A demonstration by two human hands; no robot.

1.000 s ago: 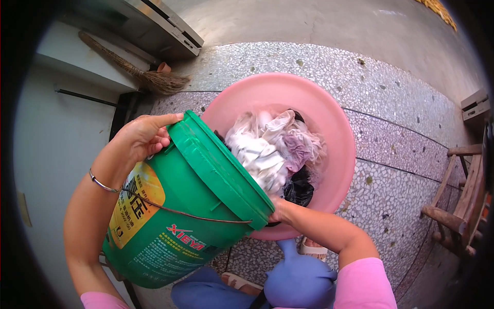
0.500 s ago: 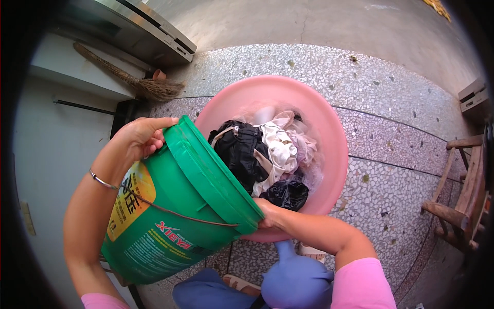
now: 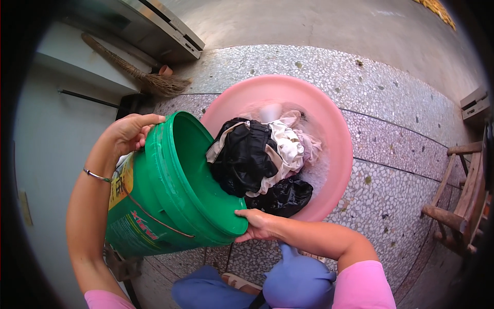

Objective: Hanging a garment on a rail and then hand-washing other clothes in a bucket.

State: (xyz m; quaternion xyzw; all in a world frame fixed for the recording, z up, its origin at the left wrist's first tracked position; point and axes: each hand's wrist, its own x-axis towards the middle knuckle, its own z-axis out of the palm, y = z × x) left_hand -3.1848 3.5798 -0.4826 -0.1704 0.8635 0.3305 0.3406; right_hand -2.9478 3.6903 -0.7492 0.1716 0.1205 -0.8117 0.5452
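A green plastic bucket [image 3: 170, 206] with a yellow label and a wire handle lies tilted on its side, its mouth turned right over a pink basin [image 3: 337, 180]. My left hand [image 3: 131, 133] grips the bucket's upper rim, thumb on top and fingers curled beneath. At the lower lip of the mouth, my right hand [image 3: 256, 225] is closed on the rim, thumb inside. In the basin sit a heaped black garment [image 3: 242, 154], a white cloth [image 3: 289, 147], a wet black piece [image 3: 288, 195] and pale pink cloth in sudsy water [image 3: 319, 172].
A straw broom [image 3: 164, 84] leans by the wall at the far left, near a small orange pot [image 3: 165, 70]. A wooden chair [image 3: 463, 201] stands at the right. Speckled stone floor [image 3: 396, 190] surrounds the basin; my blue-clad knee [image 3: 298, 283] is just below it.
The bucket has tipped further toward the basin, so its inside now shows. Both hands have moved with its rim, the right one slightly left and down. The black garment sits fuller in the basin.
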